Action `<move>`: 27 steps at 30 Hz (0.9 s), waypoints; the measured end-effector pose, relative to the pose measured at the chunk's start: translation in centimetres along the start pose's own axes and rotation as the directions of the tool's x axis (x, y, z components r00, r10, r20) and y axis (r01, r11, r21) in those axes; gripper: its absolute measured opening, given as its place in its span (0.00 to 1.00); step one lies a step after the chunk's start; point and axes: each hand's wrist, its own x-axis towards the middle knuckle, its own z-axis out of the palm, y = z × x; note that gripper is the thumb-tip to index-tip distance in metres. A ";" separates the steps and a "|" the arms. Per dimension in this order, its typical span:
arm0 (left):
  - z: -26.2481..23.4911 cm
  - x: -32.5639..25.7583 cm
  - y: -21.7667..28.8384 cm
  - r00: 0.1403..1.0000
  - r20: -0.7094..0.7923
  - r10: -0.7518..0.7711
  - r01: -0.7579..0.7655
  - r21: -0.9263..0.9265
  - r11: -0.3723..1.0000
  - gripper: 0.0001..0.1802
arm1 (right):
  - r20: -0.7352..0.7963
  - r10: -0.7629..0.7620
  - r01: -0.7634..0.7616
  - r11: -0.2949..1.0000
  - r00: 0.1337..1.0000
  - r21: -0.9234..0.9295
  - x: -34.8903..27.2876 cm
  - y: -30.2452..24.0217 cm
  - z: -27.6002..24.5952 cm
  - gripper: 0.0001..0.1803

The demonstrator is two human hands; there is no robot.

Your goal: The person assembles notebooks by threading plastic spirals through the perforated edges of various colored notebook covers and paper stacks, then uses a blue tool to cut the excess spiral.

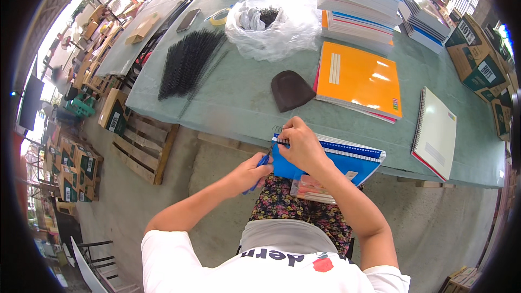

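Note:
A blue-covered notebook (331,165) lies at the near table edge, its row of punched holes along the far side. My left hand (254,171) is closed round a blue-handled hand tool (264,160), probably pliers or cutters, with its tip at the notebook's left corner. At that same corner, my right hand (301,144) pinches at the binding edge, where a loose end of wire coil (277,129) sticks out. The fingertips partly hide the coil. Beyond my hands rests a dark brown rounded pad (292,91).
Black binding coils (190,57) lie on the left of the table (239,100), near a white plastic bag (296,27). Orange notebooks (361,78) and a tall notebook stack (361,8) stand beyond. A white spiral notebook (436,133) lies right; a wooden pallet (144,149) is on the floor.

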 end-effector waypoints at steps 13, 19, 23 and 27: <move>-4.9 3.7 9.5 0.808 -0.068 0.586 -0.499 0.451 0.740 0.09 | -0.055 -0.226 0.219 0.969 0.973 -0.114 -5.1 -2.9 -1.3 0.14; -11.0 11.3 23.6 0.265 -0.518 0.813 -0.490 0.654 0.576 0.16 | 0.069 0.009 0.018 0.924 0.998 -0.382 -10.8 0.3 -6.9 0.13; -13.7 12.5 15.4 0.351 -0.286 0.892 -0.291 0.872 0.394 0.17 | -0.441 0.335 -0.438 0.885 0.833 -0.156 -17.0 1.8 -19.3 0.08; -11.8 13.2 4.6 0.488 -0.195 0.851 -0.112 0.952 0.283 0.24 | -0.978 -0.053 -0.638 0.751 0.201 -0.172 -22.2 1.4 -31.8 0.18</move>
